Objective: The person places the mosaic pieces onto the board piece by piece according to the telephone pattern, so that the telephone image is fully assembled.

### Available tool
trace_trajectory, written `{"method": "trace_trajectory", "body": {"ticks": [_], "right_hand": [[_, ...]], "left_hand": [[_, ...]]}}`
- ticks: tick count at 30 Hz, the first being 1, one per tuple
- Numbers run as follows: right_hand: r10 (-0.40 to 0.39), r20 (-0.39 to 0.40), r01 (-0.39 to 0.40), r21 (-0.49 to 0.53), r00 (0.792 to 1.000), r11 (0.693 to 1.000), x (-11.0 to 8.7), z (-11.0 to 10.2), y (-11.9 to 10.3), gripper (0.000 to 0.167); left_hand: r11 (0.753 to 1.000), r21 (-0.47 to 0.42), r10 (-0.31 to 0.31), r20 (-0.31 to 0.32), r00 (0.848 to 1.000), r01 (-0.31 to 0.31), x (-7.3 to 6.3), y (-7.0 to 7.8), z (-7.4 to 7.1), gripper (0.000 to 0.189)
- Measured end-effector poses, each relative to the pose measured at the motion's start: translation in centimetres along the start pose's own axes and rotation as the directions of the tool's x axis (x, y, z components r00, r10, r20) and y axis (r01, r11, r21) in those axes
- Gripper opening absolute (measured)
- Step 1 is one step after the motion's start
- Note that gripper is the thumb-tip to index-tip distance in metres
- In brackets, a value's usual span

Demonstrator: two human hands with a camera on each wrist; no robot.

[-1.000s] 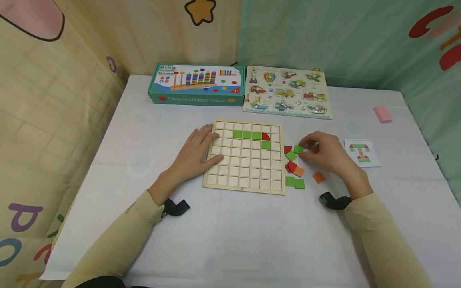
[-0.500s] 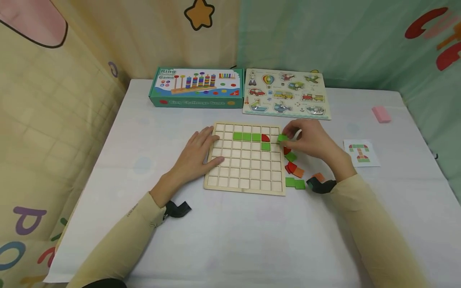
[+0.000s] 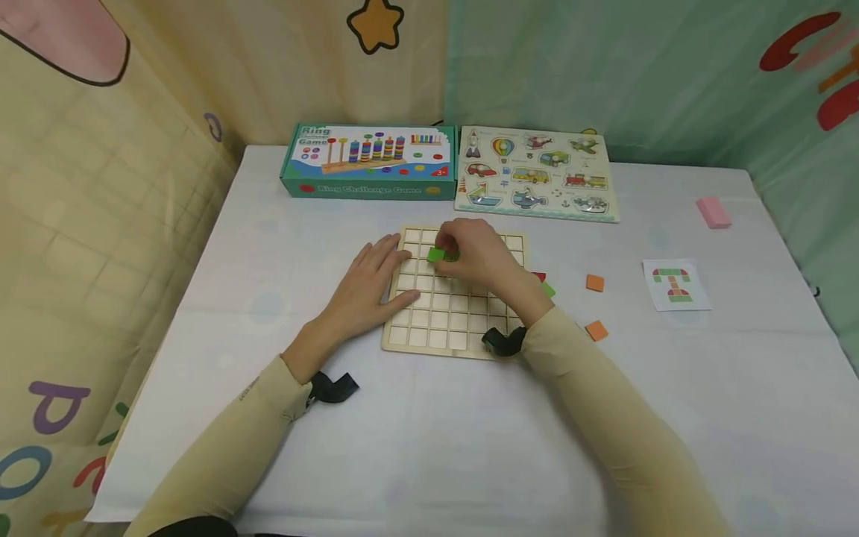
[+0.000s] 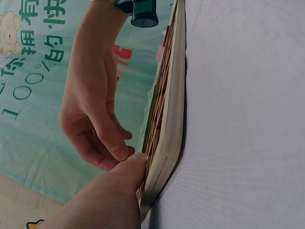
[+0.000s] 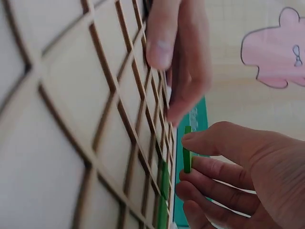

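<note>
A light wooden grid board lies at the middle of the table. My left hand rests on its left edge, fingers extended and thumb lying over the frame; the left wrist view shows that thumb against the board. Above the upper left squares, my right hand pinches a green square tile between thumb and fingers. In the right wrist view this tile is held edge-on, apart from the grid. Green tiles sit in squares beneath it. My right hand and forearm hide much of the board's right side.
Two orange tiles lie right of the board; other loose tiles are mostly hidden by my right arm. A pattern card and a pink block are farther right. A ring game box and a vehicle puzzle stand behind.
My right hand has picked a green tile from the loose ones and carried it left over the board. An orange tile formerly under that hand now shows. The left hand stays put.
</note>
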State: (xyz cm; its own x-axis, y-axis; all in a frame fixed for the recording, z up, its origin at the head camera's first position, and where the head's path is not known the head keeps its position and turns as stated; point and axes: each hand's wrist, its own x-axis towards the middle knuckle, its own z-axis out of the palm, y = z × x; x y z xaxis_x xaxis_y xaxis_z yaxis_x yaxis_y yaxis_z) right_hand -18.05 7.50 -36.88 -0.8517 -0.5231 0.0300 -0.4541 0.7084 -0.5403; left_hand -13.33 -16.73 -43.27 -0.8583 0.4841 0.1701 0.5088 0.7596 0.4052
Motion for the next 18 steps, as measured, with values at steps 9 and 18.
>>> {"method": "trace_trajectory", "body": {"ticks": [9, 18], "right_hand": [[0.032, 0.04, -0.026, -0.143, 0.999, 0.989, 0.7, 2.1, -1.6, 0.021], [0.018, -0.009, -0.019, -0.13, 1.0, 0.991, 0.4, 2.3, -1.0, 0.022]], "left_hand": [[1.0, 0.003, 0.008, -0.008, 1.0, -0.007, 0.1, 0.0, 0.1, 0.066], [1.0, 0.007, 0.003, -0.004, 1.0, -0.003, 0.0, 0.0, 0.0, 0.067]]}}
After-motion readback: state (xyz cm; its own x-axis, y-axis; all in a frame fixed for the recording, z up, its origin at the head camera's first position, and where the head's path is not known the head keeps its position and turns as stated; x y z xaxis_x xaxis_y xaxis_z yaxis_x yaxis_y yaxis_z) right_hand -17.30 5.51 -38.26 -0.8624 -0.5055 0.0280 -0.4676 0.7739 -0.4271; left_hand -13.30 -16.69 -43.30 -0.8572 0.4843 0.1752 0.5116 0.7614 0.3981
